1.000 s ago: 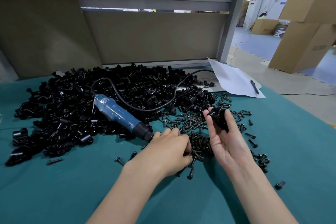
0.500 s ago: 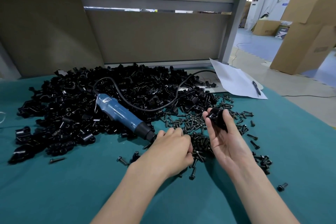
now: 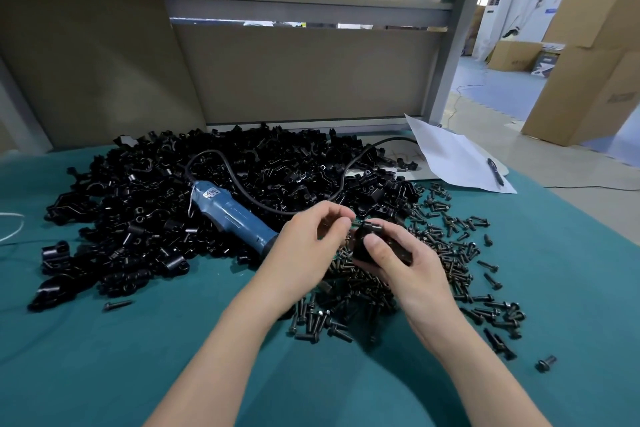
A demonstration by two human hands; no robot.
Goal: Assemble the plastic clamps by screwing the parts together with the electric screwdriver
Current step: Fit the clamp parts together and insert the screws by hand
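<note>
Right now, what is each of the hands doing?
Left hand: pinching what looks like a small screw.
Right hand: gripping a black clamp.

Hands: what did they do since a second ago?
The left hand rose off the loose screws and now pinches what looks like a screw against the clamp. The right hand turned over, still gripping that clamp. The electric screwdriver stayed on the clamp pile.

Both forearms reach forward, hands close together. The left hand (image 3: 306, 248) pinches a screw (image 3: 354, 223); the right hand (image 3: 407, 274) grips a black clamp (image 3: 359, 249), thumb on top.
</note>
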